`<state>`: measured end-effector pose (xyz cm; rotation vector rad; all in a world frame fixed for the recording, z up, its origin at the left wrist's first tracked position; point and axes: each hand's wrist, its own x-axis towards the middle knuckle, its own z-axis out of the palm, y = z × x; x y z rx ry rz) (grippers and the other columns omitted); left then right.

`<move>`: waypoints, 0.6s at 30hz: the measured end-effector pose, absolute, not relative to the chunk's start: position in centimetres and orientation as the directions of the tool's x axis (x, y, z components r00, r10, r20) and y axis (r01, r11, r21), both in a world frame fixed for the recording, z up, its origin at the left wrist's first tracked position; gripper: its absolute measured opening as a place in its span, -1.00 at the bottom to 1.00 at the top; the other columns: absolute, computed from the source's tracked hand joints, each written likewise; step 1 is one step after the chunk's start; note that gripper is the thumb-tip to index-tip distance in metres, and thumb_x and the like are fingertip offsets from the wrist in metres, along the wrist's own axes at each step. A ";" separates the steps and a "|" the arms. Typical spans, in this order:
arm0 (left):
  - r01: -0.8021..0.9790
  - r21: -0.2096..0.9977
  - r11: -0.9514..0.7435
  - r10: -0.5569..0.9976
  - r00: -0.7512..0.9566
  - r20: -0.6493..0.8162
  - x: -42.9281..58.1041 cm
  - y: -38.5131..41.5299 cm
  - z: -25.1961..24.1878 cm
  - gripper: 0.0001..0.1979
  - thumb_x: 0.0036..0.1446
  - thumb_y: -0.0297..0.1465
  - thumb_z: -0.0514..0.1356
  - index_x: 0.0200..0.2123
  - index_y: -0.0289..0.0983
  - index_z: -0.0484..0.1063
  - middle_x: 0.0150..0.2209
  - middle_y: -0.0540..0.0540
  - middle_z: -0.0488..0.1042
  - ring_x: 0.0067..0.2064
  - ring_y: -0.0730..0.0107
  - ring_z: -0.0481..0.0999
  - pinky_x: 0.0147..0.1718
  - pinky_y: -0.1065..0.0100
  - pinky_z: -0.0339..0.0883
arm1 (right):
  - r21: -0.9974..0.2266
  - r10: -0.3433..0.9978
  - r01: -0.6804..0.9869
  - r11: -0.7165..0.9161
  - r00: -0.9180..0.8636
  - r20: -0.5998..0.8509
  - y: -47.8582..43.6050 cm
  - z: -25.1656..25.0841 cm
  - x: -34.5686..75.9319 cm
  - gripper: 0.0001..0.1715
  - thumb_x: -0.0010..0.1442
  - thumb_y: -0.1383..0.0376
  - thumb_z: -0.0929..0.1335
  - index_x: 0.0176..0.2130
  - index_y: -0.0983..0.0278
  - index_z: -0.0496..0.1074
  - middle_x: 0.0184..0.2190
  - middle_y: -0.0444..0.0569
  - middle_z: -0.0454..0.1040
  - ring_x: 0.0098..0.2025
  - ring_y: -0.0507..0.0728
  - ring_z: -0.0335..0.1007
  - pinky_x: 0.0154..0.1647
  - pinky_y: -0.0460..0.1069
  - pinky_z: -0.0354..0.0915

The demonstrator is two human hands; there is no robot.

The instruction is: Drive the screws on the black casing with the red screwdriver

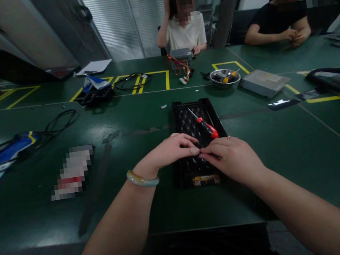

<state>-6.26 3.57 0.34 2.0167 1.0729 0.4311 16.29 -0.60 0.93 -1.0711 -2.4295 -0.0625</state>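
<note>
A black plastic tray-like casing (215, 112) lies on the table before me, with a gold-and-black connector part (206, 180) at its near end. Inside it rests a red and black screwdriver (208, 128), its shaft pointing away to the left. Over the casing, my left hand (173, 149) and my right hand (233, 154) meet at the fingertips. My right thumb and fingers are pinched together, and my left thumb lies close to its curled fingers. Whatever is between the fingertips is too small to make out.
Beyond the casing stand a metal bowl of tools (225, 79), a flat grey metal box (264, 82) and a power supply with coloured wires (180, 55). Cables and a blue-and-black bundle (96, 89) lie to the left. Two people (186, 32) sit across the green table (135, 149).
</note>
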 end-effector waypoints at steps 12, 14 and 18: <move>0.419 0.878 -0.231 0.835 0.548 -0.042 -6.4 3.9 0.3 -0.74 0.23 -0.22 0.18 -0.13 -0.16 0.60 0.03 0.01 0.55 0.14 0.30 0.43 0.21 0.25 0.17 | -0.417 0.773 0.652 0.633 -0.507 0.381 -1.1 1.3 15.7 -0.83 0.21 0.24 0.41 -0.24 0.24 0.61 -0.39 -0.11 0.57 -0.42 0.00 0.43 -0.33 -0.06 0.32; 0.374 0.913 -0.164 0.896 0.443 -0.021 -6.4 4.1 -0.1 -0.72 0.27 -0.23 0.13 -0.07 -0.17 0.56 0.01 -0.01 0.56 0.09 0.32 0.48 0.17 0.26 0.22 | -0.554 0.795 0.585 0.593 -0.535 0.286 -1.1 1.2 15.5 -0.86 0.18 0.25 0.43 -0.25 0.21 0.61 -0.41 -0.14 0.57 -0.44 -0.01 0.41 -0.37 -0.09 0.31; 0.368 0.921 -0.131 0.962 0.271 0.029 -6.3 4.4 -0.8 -0.71 0.26 -0.20 0.15 -0.10 -0.21 0.56 -0.01 -0.04 0.57 0.05 0.30 0.50 0.13 0.24 0.27 | -0.664 0.723 0.478 0.575 -0.677 0.138 -0.9 0.5 14.8 -0.88 0.17 0.22 0.45 -0.26 0.16 0.63 -0.40 -0.15 0.57 -0.36 0.00 0.45 -0.22 -0.05 0.34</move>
